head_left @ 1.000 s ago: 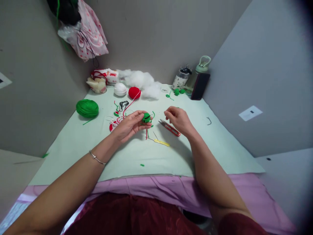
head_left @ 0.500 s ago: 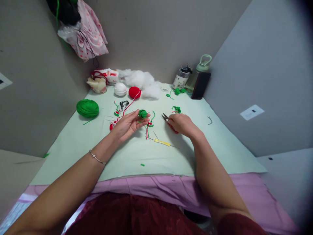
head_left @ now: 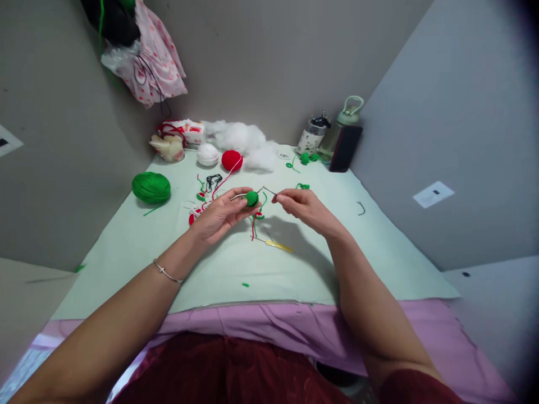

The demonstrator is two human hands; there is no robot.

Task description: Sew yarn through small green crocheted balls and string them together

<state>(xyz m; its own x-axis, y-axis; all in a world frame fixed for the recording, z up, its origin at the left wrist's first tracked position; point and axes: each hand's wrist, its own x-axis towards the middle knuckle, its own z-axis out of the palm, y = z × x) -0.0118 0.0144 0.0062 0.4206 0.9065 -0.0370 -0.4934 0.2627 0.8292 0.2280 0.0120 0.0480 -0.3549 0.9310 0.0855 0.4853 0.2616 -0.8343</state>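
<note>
My left hand (head_left: 221,213) is held palm up and pinches a small green crocheted ball (head_left: 251,198) between thumb and fingertips. My right hand (head_left: 303,206) is closed just to the right of it, with a thin dark tip and thread (head_left: 266,191) reaching from its fingers to the ball. The red-handled scissors no longer lie on the cloth; they seem to be inside this hand, mostly hidden. Red and green yarn ends (head_left: 255,219) hang below the ball.
A yellow-handled crochet hook (head_left: 278,245) lies on the pale green cloth (head_left: 261,269) in front of my hands. A green yarn ball (head_left: 151,187) sits left; white (head_left: 207,154) and red (head_left: 231,160) balls, white stuffing (head_left: 246,140), bottles (head_left: 311,137) and a dark phone (head_left: 345,148) stand at the back.
My right hand dropped onto the red scissors, picked them up off the cloth and brought them left to the green ball. My left hand kept the ball, shifting it slightly.
</note>
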